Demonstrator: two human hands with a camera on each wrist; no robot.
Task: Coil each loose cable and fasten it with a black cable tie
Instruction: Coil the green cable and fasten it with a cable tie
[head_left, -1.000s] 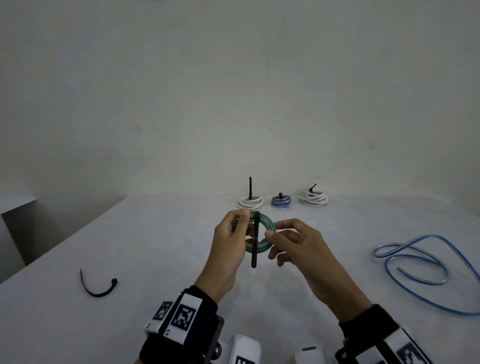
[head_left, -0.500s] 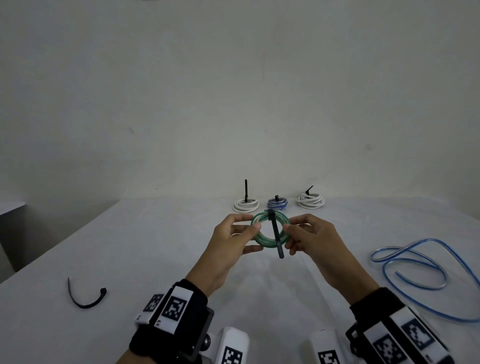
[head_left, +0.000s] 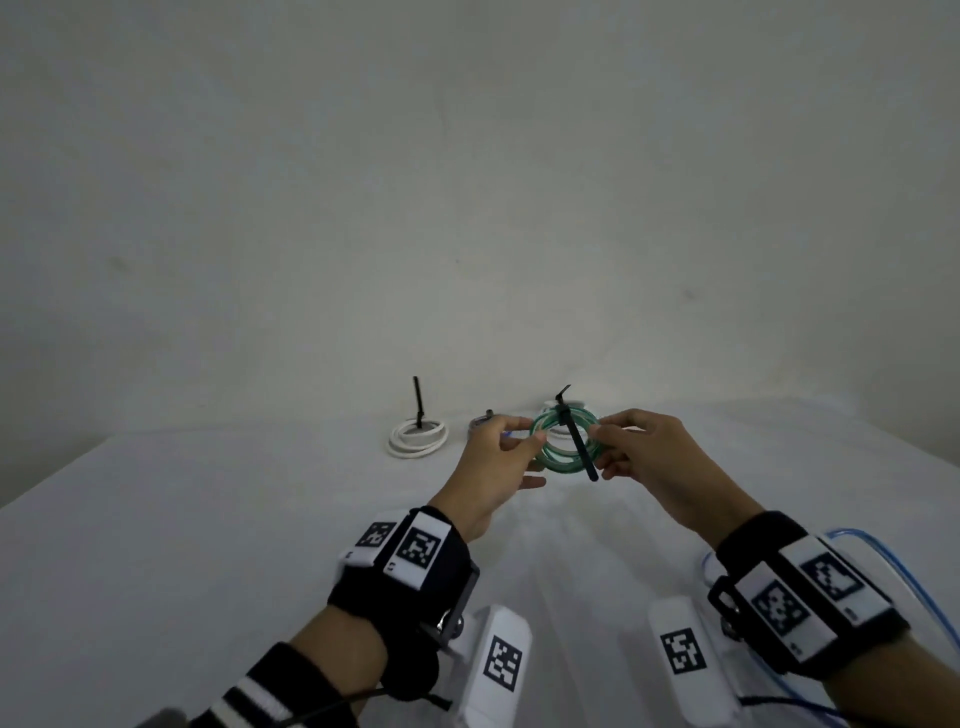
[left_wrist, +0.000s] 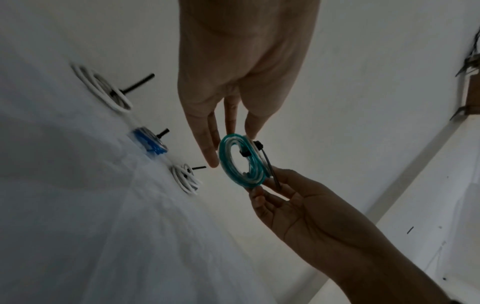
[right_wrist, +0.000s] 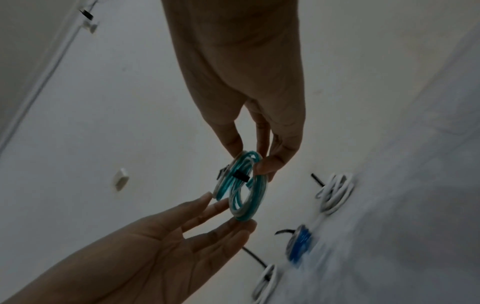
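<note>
A green cable coil (head_left: 550, 457) hangs above the white table (head_left: 208, 519), bound by a black cable tie (head_left: 579, 447) whose tail points down toward me. My left hand (head_left: 524, 441) pinches the coil's left rim between thumb and fingers. On the right rim, my right hand (head_left: 597, 441) pinches it the same way. The left wrist view shows the green coil (left_wrist: 241, 162) edge-on, with the tie's head (left_wrist: 244, 153) inside the ring. From the right wrist, the green coil (right_wrist: 244, 189) sits between both hands' fingertips.
Tied coils lie along the table's back edge: a white coil (head_left: 418, 439) with an upright tie tail, a blue coil (left_wrist: 149, 144) partly behind my left hand, and another white coil (left_wrist: 185, 178). A loose blue cable (head_left: 924, 597) lies at the right.
Both hands carried the green coil away from me toward the back row of coils. The coil now lies flatter. The loose tie on the left has left the view.
</note>
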